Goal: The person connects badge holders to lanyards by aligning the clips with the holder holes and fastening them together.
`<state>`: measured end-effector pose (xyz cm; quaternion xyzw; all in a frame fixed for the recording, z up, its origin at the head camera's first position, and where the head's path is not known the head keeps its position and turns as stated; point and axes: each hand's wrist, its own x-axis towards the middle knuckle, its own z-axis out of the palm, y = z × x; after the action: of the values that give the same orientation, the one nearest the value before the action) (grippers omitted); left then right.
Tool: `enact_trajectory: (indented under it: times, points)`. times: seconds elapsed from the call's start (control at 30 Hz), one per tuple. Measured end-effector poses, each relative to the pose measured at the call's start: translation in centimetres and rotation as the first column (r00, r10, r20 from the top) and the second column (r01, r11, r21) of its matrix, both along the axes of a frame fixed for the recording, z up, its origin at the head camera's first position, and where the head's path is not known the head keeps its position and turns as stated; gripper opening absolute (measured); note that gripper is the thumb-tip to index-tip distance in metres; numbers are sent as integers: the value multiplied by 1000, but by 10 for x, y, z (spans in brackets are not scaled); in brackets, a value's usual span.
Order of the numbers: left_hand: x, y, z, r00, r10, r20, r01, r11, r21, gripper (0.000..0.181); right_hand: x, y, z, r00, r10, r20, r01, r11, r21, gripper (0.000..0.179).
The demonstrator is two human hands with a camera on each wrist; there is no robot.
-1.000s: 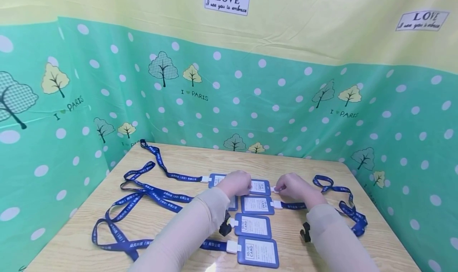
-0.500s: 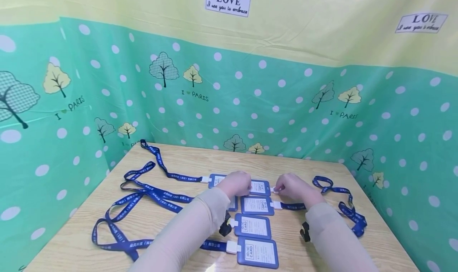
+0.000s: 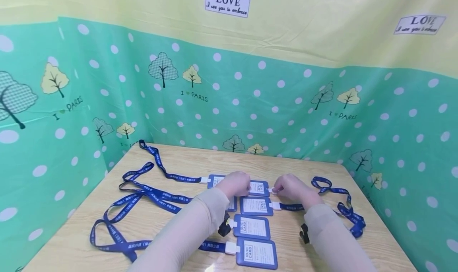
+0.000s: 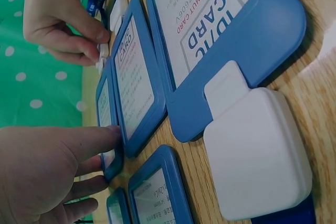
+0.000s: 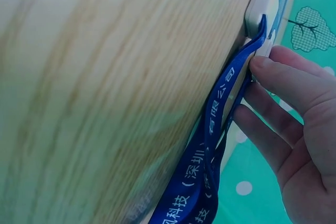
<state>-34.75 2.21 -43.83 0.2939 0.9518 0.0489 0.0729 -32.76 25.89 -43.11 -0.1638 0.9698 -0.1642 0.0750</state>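
In the head view, a far blue ID card holder lies flat on the table. My left hand pinches its left end; the left wrist view shows the thumb at one edge and fingers beyond it. My right hand pinches the white clip at the holder's right end between thumb and index finger. From that clip, a blue lanyard runs right, partly behind the hand. Just nearer lies a second card holder with its clip pointing right. My left hand partly covers another holder.
Nearer on the wooden table lie a third holder and a front holder, clips pointing left. Several blue lanyards spread loosely across the left side. A printed curtain surrounds the table's back and sides.
Both hands keep their places on the card holder and its clip. The view shifts very slightly; nothing else has visibly moved.
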Motion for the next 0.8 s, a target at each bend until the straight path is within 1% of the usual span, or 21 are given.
enact_trajectory:
  times: [0.17,0.3,0.4,0.6,0.8]
  points:
    - [2,-2,2,1000,-3,10,3,1000,1,9,1,-1,-2,1000,23,-20,-23,1000,-4,16]
    - [2,-2,2,1000,-17,-1,17,1000,1,10,0,-3,-2,999,35,-40,-35,999,1,16]
    - [1,-2,1,1000,-22,-14,22,1000,0,10,0,-3,-2,998,45,-53,-45,999,5,16]
    - [0,-1,-1,1000,-8,3,8,1000,5,10,0,-2,-4,998,36,-46,-35,999,2,16]
    - [1,-2,1,1000,-21,-1,21,1000,0,13,0,-3,-5,998,30,-50,-30,1000,4,17]
